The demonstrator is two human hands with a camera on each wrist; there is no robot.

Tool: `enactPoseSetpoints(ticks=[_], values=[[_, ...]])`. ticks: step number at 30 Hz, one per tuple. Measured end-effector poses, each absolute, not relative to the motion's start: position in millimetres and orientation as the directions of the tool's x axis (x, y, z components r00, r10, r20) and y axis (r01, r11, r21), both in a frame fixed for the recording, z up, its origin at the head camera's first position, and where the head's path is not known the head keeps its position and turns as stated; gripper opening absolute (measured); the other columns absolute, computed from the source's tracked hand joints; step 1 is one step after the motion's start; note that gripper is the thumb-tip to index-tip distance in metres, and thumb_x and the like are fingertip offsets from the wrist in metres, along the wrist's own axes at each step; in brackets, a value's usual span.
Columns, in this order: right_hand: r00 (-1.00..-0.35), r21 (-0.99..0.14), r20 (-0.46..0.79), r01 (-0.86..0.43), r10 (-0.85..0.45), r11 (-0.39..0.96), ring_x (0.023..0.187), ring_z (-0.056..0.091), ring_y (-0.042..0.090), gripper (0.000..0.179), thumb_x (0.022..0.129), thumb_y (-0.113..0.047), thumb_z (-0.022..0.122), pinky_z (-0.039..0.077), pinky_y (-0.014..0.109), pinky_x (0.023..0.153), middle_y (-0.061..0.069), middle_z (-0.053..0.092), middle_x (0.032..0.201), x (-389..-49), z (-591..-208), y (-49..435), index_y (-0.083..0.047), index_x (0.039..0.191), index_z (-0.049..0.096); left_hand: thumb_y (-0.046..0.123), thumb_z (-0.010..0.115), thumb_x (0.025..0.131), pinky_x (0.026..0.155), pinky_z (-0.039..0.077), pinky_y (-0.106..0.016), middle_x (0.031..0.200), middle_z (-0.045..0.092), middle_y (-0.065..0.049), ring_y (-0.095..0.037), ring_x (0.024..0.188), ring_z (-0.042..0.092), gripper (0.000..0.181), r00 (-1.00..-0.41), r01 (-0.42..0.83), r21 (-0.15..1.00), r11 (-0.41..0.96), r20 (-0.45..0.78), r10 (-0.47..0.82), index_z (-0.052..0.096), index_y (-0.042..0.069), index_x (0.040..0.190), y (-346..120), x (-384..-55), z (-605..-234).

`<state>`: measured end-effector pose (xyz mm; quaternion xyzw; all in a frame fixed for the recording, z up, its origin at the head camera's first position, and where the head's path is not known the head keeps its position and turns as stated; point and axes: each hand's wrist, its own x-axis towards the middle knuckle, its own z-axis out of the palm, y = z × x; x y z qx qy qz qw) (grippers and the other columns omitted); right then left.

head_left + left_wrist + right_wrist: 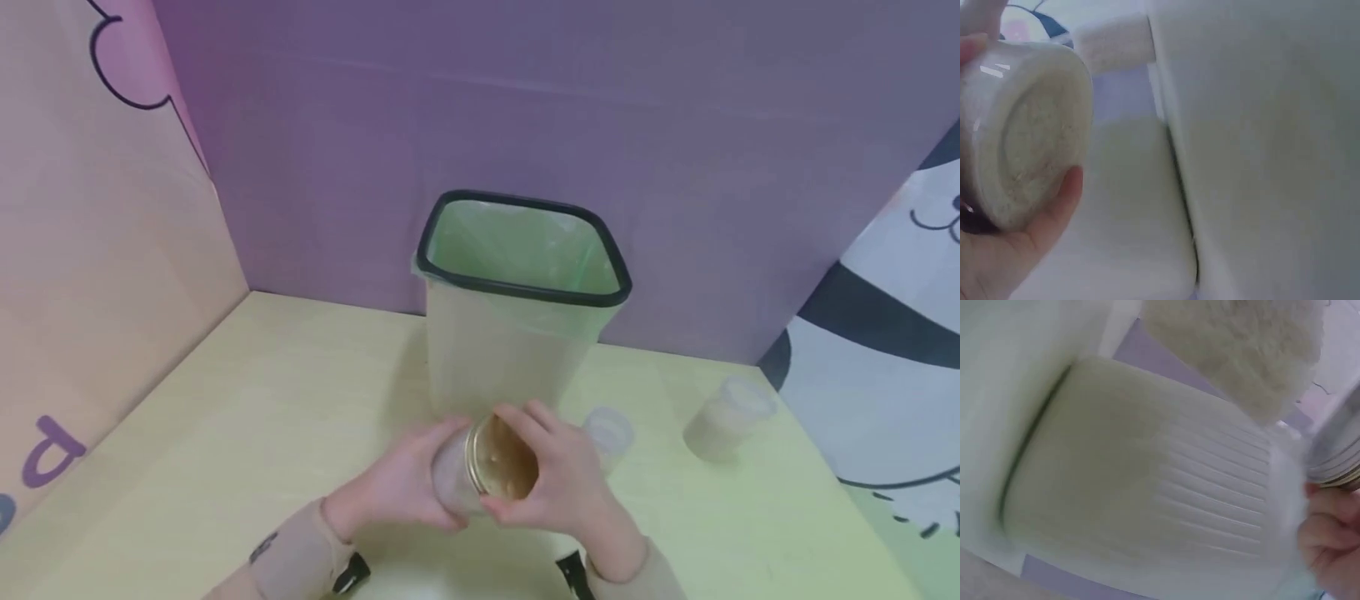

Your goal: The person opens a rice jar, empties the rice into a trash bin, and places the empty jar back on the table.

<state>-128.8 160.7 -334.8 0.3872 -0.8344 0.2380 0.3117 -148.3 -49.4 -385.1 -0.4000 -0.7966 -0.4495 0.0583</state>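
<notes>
A jar [452, 477] with a gold-coloured lid [497, 462] is tilted on its side in front of the bin, its lid end toward the right. My left hand [408, 479] grips the body of the jar. The fingers and thumb of my right hand [558, 479] curl round the lid's edge. In the left wrist view the jar's round bottom [1035, 137] faces the camera, pale contents showing through it. At the right edge of the right wrist view, my right hand [1335, 537] holds the gold rim, largely cut off by the frame.
Behind the hands stands a pale bin [502, 350] with a black rim and a green liner. A clear cup [611, 429] is partly behind my right hand. Farther right is another clear cup [726, 421] with pale contents. Printed walls [525, 125] border the table [300, 400].
</notes>
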Motion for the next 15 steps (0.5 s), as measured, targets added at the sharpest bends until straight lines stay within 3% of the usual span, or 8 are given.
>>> enactPoseSetpoints(ticks=[4, 11, 15], values=[[-0.609, -0.161, 0.641, -0.702, -0.467, 0.694, 0.066, 0.052, 0.007, 0.068, 0.064, -0.043, 0.074, 0.046, 0.015, 0.054, 0.0, 0.057, 0.093, -122, -330, 156, -0.009, 0.121, 0.057, 0.014, 0.088, 0.049, 0.089, 0.051, -0.034, 0.119, 0.058, 0.003, -0.015, 0.103, 0.058, 0.095, -0.725, 0.604, 0.755, 0.257, 0.385, 0.571, 0.043, 0.013, 0.133, -45, -144, -385], [-0.769, -0.229, 0.553, -0.509, -0.319, 0.83, 0.082, 0.057, 0.014, 0.068, 0.073, -0.054, 0.07, 0.049, 0.024, 0.06, 0.001, 0.058, 0.103, -110, -325, 145, -0.013, 0.125, 0.056, 0.019, 0.088, 0.048, 0.082, 0.053, -0.03, 0.114, 0.059, 0.001, -0.015, 0.097, 0.059, 0.096, -0.765, 0.606, 0.707, 0.364, 0.394, 0.51, 0.043, 0.012, 0.132, -43, -139, -376], [-0.825, -0.236, 0.492, -0.435, -0.279, 0.869, 0.08, 0.059, 0.015, 0.069, 0.074, -0.055, 0.068, 0.047, 0.024, 0.059, 0.002, 0.06, 0.103, -108, -325, 144, -0.014, 0.128, 0.055, 0.02, 0.088, 0.048, 0.081, 0.053, -0.028, 0.113, 0.06, 0.002, -0.014, 0.095, 0.06, 0.096, -0.769, 0.601, 0.701, 0.384, 0.376, 0.516, 0.043, 0.011, 0.132, -42, -138, -377]])
